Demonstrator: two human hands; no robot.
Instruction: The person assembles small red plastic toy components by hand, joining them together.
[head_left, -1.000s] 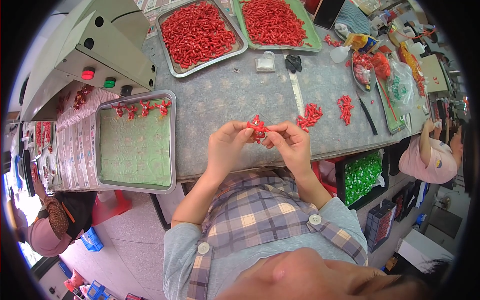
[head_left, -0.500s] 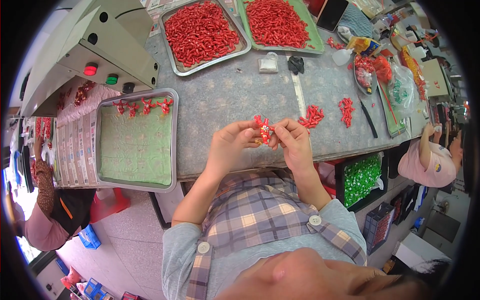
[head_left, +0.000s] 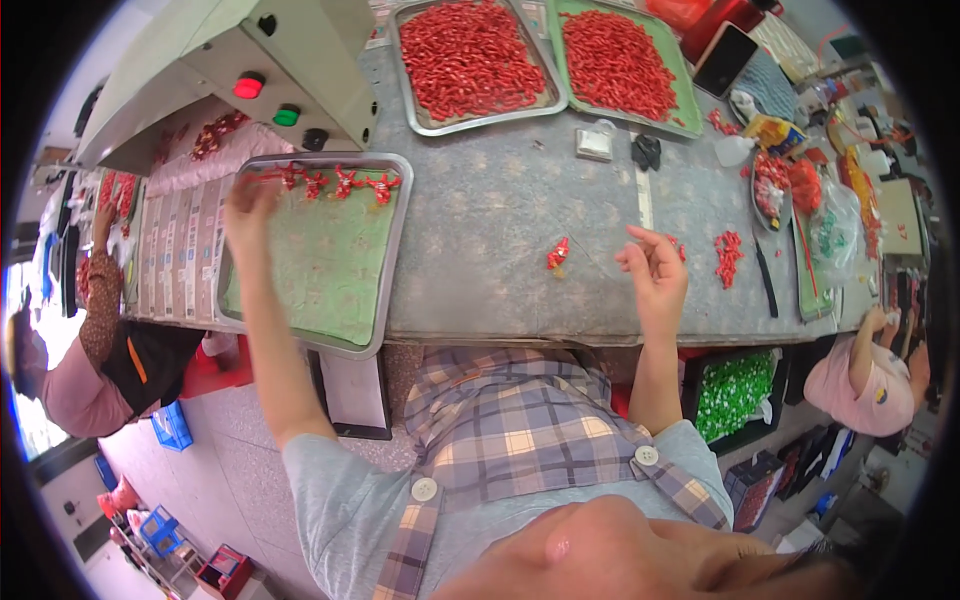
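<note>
My left hand [head_left: 250, 205], blurred by motion, is over the far left corner of a metal tray [head_left: 398, 250] lined with green. A smeared red shape at its fingertips looks like a small red figurine [head_left: 264, 175], beside a row of several similar red figurines [head_left: 345, 183]. My right hand [head_left: 658, 275] hovers above the table with loosely curled fingers apart and nothing visible in them. It partly hides a group of small red pieces [head_left: 681, 250]. Left of that hand, a red figurine with a gold-coloured bit [head_left: 558, 253] lies alone on the table.
Two trays heaped with red pieces, one metal [head_left: 470, 128] and one green [head_left: 690, 112], stand at the back. A machine [head_left: 230, 70] with coloured buttons borders the left tray. A black-handled tool [head_left: 766, 280] lies right of another red pile [head_left: 728, 260]. Co-workers sit at both sides.
My hands, together on a red figurine before, have parted. The left has swung to the tray with a red shape; the right has moved rightward and opened. A figurine now shows on the table.
</note>
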